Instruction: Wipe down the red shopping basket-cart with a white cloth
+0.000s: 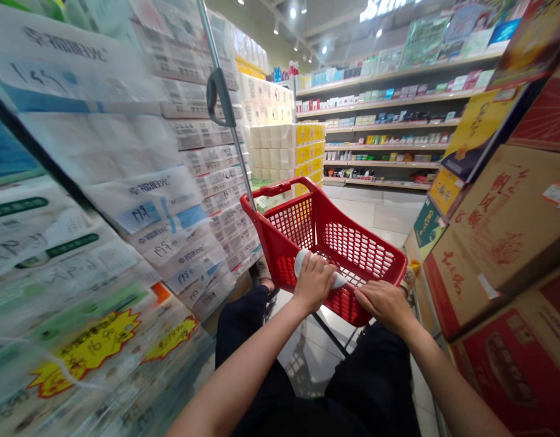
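A red plastic shopping basket (pixel 352 243) on wheels stands in the aisle in front of me, with its metal pull handle (pixel 225 103) rising up to the left. My left hand (pixel 313 282) is closed over a white rounded object (pixel 302 262) at the basket's near rim. My right hand (pixel 386 303) rests with curled fingers on the same near rim, just right of the left hand. My dark trousers (pixel 307 376) show below both arms.
Stacked packs of tissue paper (pixel 125 200) with yellow price tags wall the left side. Cardboard cartons (pixel 502 243) are piled along the right. Shelves of goods (pixel 384 121) and yellow packs (pixel 307 152) stand at the aisle's far end, with tiled floor (pixel 375 212) between.
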Motion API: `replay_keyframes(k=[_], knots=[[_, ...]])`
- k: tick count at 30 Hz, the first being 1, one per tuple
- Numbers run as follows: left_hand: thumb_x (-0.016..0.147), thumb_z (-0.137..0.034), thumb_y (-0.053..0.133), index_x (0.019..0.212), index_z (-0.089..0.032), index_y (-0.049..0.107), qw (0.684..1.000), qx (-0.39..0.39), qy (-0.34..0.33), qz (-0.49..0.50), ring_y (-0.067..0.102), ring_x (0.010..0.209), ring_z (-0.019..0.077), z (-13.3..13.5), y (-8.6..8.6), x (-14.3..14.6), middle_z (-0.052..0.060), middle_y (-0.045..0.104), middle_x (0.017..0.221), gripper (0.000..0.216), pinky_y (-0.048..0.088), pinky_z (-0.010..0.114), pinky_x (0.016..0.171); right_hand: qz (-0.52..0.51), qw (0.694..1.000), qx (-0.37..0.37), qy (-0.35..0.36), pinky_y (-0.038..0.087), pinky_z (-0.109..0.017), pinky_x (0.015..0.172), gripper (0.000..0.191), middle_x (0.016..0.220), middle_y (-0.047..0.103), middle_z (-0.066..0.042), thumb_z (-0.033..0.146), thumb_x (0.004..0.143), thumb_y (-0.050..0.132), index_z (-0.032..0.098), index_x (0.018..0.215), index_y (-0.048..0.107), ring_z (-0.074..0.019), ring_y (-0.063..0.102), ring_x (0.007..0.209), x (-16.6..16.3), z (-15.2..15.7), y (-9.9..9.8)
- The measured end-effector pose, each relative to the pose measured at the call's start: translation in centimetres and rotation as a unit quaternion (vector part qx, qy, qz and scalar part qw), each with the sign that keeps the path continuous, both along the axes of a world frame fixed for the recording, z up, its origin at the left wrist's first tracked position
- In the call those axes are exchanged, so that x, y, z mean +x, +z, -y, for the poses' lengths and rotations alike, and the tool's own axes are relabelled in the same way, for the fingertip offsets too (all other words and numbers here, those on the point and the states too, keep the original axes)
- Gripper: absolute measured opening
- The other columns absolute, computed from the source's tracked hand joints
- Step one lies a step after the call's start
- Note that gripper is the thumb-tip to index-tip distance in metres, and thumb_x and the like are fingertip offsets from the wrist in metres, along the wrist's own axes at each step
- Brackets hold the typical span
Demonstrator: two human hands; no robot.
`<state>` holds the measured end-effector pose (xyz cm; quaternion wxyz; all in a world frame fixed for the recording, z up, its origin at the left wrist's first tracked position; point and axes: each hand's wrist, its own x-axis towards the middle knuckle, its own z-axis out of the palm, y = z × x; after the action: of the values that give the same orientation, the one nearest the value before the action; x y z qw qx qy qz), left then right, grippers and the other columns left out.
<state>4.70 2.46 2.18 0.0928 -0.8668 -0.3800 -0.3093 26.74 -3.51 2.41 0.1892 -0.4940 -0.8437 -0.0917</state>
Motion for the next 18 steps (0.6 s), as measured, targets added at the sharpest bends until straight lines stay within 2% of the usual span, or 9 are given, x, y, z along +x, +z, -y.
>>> replay_keyframes(k=[4, 8, 11, 15, 18], knots=[[0.098, -0.036, 0.038, 0.119, -0.026, 0.054, 1.0, 0.002, 0.006, 0.001, 0.045, 0.117, 0.0226, 0.6, -0.2, 1.6, 0.005, 0.056, 0.113, 0.028, 0.021, 0.051, 0.116, 0.001, 0.999, 0.008, -0.047, 0.035, -0.028, 0.074, 0.041, 0.087, 0.071, -0.004, 0.041, 0.1, 0.032, 0.022, 0.092, 0.067, -0.0161, 0.061, 0.082, -0.1, 0.1, 0.4], [0.098, -0.036, 0.039, 0.126, -0.027, 0.051, 1.0, 0.015, 0.015, -0.01, 0.044, 0.117, 0.0238, 0.1, -0.4, 2.3, 0.005, 0.056, 0.116, 0.032, 0.024, 0.051, 0.114, -0.012, 0.99, 0.042, -0.135, 0.03, -0.028, 0.063, 0.042, 0.089, 0.07, -0.005, 0.042, 0.101, 0.027, 0.02, 0.1, 0.063, -0.0156, 0.061, 0.077, -1.8, 0.1, 0.1], [0.097, -0.036, 0.04, 0.13, -0.027, 0.048, 0.999, 0.033, -0.001, -0.037, 0.045, 0.118, 0.0228, -0.5, -0.5, 2.2, 0.005, 0.055, 0.12, 0.034, 0.025, 0.048, 0.114, -0.027, 0.978, 0.08, -0.193, 0.024, -0.029, 0.058, 0.044, 0.081, 0.068, -0.004, 0.041, 0.101, 0.025, 0.02, 0.089, 0.061, -0.0142, 0.059, 0.068, -2.5, -0.4, -0.4], [0.097, -0.034, 0.041, 0.133, -0.028, 0.045, 0.996, 0.049, -0.027, -0.073, 0.042, 0.126, 0.0202, -2.4, 0.0, -0.3, 0.004, 0.053, 0.127, 0.037, 0.027, 0.041, 0.114, -0.025, 0.976, 0.088, -0.198, 0.02, -0.029, 0.058, 0.046, 0.068, 0.063, -0.002, 0.043, 0.1, 0.027, 0.02, 0.074, 0.056, -0.0133, 0.053, 0.06, -1.4, -1.5, -1.2], [0.097, -0.031, 0.04, 0.131, -0.029, 0.047, 0.996, 0.054, 0.018, -0.066, 0.036, 0.133, 0.0206, -4.6, 1.0, -4.3, 0.004, 0.052, 0.13, 0.034, 0.024, 0.044, 0.116, -0.022, 0.979, 0.089, -0.182, 0.02, -0.029, 0.059, 0.046, 0.065, 0.061, -0.002, 0.044, 0.1, 0.028, 0.02, 0.072, 0.055, -0.0135, 0.053, 0.06, -0.3, -2.3, -1.5]])
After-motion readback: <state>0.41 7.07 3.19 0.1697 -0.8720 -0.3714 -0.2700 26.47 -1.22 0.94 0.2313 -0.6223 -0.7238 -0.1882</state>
